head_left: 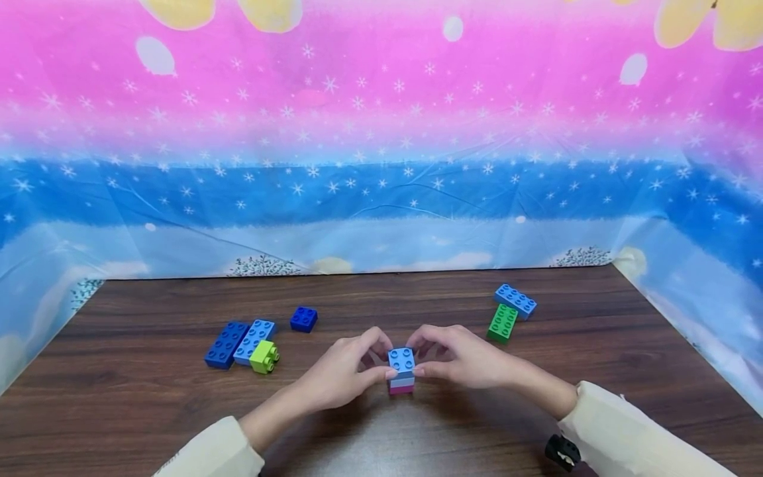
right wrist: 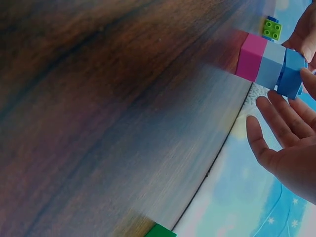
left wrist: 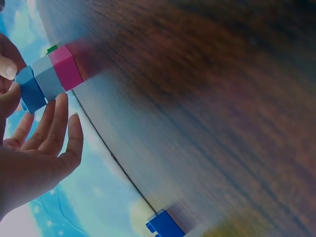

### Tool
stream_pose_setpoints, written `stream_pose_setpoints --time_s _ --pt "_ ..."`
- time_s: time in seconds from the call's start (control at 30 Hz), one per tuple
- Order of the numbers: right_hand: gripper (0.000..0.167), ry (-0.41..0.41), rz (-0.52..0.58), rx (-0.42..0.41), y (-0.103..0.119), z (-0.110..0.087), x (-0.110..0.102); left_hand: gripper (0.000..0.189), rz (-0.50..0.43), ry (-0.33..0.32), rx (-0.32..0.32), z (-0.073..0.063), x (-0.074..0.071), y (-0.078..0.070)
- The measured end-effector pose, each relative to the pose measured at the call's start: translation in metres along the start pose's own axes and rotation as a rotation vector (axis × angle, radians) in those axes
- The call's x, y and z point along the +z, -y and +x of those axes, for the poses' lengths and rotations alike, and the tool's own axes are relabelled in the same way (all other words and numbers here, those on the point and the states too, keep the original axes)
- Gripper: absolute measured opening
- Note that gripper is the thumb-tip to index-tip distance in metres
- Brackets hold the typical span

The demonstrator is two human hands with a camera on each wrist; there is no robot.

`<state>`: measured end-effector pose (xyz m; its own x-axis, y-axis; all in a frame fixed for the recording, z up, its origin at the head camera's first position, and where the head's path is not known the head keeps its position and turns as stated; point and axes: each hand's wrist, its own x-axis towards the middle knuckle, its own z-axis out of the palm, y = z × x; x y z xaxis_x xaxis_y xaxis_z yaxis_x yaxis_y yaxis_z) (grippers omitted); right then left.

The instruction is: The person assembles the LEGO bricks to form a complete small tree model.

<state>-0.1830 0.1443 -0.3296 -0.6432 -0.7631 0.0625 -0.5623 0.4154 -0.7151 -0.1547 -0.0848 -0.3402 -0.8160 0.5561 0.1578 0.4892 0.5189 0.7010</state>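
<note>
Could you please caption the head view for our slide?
Left hand and right hand pinch the blue brick atop a three-brick stack.

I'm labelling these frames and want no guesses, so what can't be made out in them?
Pink block: all views, its top, covered by the pale block.
Dark blue block: left wrist view, partly cut off by the bottom edge.
Green block: right wrist view, mostly cut off by the bottom edge.
Yellowish patch: left wrist view, too blurred to identify.

On table [head_left: 381,301]: 4 bricks [head_left: 226,344] left, stack [head_left: 402,382] between, 2 bricks [head_left: 503,322] right.
</note>
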Motion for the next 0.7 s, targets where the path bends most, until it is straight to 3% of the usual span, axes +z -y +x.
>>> stream_pose_setpoints --time_s 0.7 --pt "0.023 -0.007 0.009 -0.012 -0.0027 -0.0008 0.0018 0.019 -0.019 0.007 0.005 0.0018 -0.0007 -0.0007"
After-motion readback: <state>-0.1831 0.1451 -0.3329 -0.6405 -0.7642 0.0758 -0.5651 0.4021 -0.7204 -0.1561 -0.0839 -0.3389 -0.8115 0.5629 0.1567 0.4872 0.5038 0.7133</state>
